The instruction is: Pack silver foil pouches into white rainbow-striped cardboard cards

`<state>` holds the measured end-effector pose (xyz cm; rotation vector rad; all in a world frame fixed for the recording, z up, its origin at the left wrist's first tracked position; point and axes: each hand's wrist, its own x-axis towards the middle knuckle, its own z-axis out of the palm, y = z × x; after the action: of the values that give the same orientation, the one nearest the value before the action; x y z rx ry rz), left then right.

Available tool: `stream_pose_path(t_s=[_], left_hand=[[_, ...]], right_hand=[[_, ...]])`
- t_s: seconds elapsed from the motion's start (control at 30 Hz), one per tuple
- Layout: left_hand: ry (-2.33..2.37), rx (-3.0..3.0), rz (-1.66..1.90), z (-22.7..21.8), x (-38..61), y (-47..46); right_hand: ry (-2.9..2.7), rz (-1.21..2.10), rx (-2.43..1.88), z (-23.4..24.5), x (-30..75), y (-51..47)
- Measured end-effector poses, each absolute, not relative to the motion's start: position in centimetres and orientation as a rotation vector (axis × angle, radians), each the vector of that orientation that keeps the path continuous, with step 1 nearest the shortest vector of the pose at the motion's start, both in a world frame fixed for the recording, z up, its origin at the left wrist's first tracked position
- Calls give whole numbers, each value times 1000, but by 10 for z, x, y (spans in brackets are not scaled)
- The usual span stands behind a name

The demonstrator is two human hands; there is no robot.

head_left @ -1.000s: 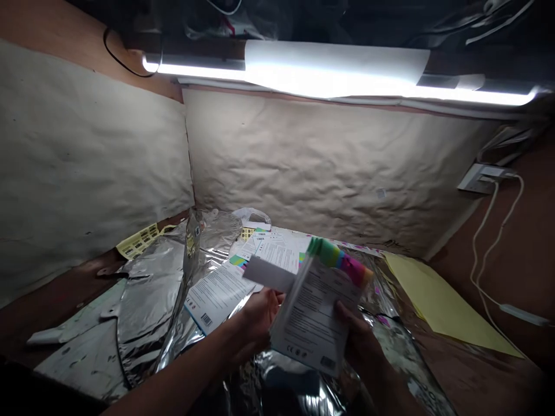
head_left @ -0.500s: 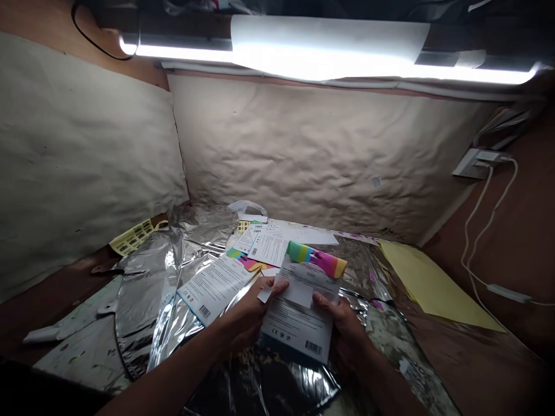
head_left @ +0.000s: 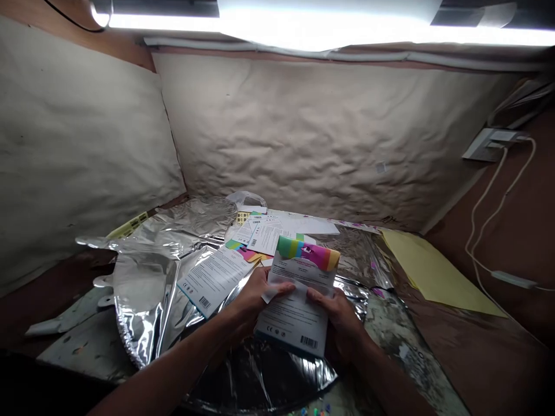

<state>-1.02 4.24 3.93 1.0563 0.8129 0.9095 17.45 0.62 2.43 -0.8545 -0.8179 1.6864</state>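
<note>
Both my hands grip a white printed packet (head_left: pixel 291 330) with a rainbow-coloured flap (head_left: pixel 310 252) at its far end and a barcode near me. My left hand (head_left: pixel 254 292) is closed on its left edge, thumb lying across the front; a small white slip (head_left: pixel 269 293) shows by that thumb. Closed on the right edge, my right hand (head_left: pixel 340 312) presses its thumb on the printed face. Left of my left hand lies a similar packet (head_left: pixel 214 280), on a large silver foil balloon (head_left: pixel 145 283) that spreads under my arms.
More printed cards (head_left: pixel 264 238) overlap behind the packets, near a clear plastic bag (head_left: pixel 247 198). A yellow sheet (head_left: pixel 437 274) lies at the right. White cables (head_left: pixel 472 231) hang from a wall socket (head_left: pixel 494 144). A lit tube lamp (head_left: pixel 325 23) runs overhead.
The view has tilted down and come closer. A white piece on the packet's face, seen between my thumbs before, now lies flat or is gone; I cannot tell which. The balloon's left edge has spread and lifted.
</note>
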Motion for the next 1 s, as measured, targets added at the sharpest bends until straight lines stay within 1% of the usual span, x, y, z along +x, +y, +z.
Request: stream_pose_path(t_s=[0.13, 0.23, 0.27, 0.3, 0.4, 0.43, 0.47, 0.57, 0.7, 0.83, 0.93, 1.0], left_hand=[[879, 1141, 938, 37, -10, 45], [866, 1177, 979, 37, -10, 46], [866, 1180, 997, 38, -10, 46], [875, 1181, 1015, 39, -10, 46], [947, 1199, 1055, 39, -11, 47], [968, 1216, 1067, 39, -11, 47], [983, 1241, 1082, 39, -11, 48], [982, 1319, 1141, 36, -11, 48], [927, 1380, 1185, 34, -8, 48], [967, 1354, 1205, 35, -8, 48], [1010, 1240, 1198, 34, -10, 48], [1030, 1160, 1203, 35, -11, 48]], right_hand=[[-816, 1684, -883, 27, 171, 7], [-914, 1639, -1002, 31, 177, 12], [-978, 1533, -1062, 32, 181, 14], [-1042, 1352, -1131, 34, 185, 16], [-1204, 622, -1270, 40, 193, 15], [-1290, 466, -1265, 43, 192, 13], [-1415, 392, -1242, 47, 189, 10], [-1836, 430, -1119, 56, 169, 4], [-1993, 407, -1037, 61, 141, 4], [-1920, 322, -1009, 59, 140, 1], [-1656, 322, -1137, 55, 156, 3], [-1470, 399, -1245, 52, 168, 9]])
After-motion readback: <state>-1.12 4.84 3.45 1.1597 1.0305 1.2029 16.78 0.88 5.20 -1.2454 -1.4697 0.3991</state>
